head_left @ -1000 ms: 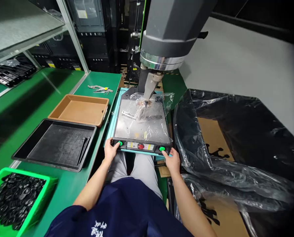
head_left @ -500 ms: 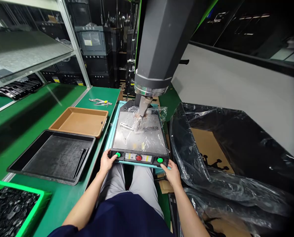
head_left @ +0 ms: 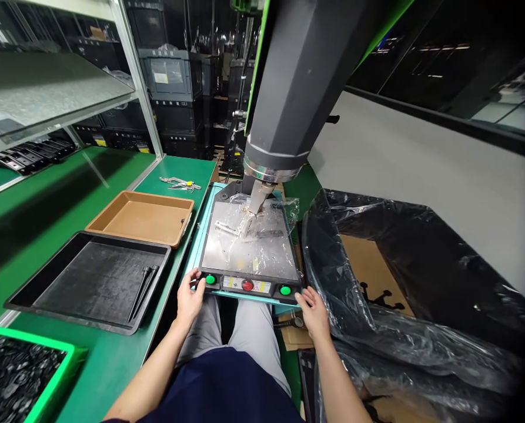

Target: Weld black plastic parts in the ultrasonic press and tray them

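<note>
My left hand [head_left: 190,301] is at the left front corner of the machine base, thumb and fingers apart, the thumb just beside the left green button [head_left: 210,279]. At the right front corner, my right hand [head_left: 315,314] has its thumb off the right green button [head_left: 286,290], fingers near the base's edge. Both hands look empty. Between the green buttons sits a red button [head_left: 247,285]. Behind them lies a metal plate [head_left: 227,258] partly covered with clear film. A metal tool tip [head_left: 258,197] under the dark machine head [head_left: 284,106] points down at the plate; whether it touches anything is unclear.
Left, on the green bench, are a brown tray [head_left: 107,212], a black tray [head_left: 59,264] holding black rods [head_left: 143,291], pliers [head_left: 178,183] and a green bin [head_left: 74,355] of small black parts. Right stands a box lined with black plastic [head_left: 333,252], with cardboard and black parts inside.
Both thumbs have come off the green buttons, and my hands have drawn slightly outward to the corners. The view has shifted slightly; the machine's tool still points down at the plate.
</note>
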`<state>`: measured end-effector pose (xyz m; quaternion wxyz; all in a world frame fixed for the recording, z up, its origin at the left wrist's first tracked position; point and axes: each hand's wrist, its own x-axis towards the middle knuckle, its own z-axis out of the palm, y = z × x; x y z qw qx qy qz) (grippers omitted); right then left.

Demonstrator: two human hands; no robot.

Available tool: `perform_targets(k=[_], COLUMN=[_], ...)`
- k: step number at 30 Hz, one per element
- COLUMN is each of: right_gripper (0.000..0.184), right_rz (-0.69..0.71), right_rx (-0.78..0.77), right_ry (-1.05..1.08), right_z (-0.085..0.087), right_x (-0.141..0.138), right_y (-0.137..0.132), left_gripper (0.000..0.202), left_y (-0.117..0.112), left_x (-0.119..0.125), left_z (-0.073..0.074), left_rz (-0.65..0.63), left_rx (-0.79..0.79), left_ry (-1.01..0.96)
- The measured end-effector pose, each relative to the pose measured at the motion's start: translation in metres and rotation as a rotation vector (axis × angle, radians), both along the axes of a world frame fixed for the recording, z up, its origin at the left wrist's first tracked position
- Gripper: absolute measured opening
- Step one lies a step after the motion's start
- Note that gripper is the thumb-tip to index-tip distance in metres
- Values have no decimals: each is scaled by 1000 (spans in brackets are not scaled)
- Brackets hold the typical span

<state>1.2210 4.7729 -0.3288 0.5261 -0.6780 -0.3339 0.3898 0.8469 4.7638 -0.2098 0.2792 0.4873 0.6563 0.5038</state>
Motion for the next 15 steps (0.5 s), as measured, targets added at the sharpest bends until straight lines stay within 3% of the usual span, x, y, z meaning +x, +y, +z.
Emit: perform_targets(k=[3,7,12,15], right_gripper=[92,94,78,70], right_rz=[-3,7,-38,-16], right_rx=[39,65,139,148], right_ry=[-28,-74,-191,-253], right_z=[12,21,25,28], right_x=[0,-4,-7,-6], right_y=[17,40,57,61], left_gripper=[51,79,106,95], left_y=[12,25,30,36], left_x=[13,34,56,63], left_z=[14,21,15,5], left_rz=[-89,-242,-300,-267], left_rx=[17,5,-36,-67], left_ry=[-104,-109,-41,-15])
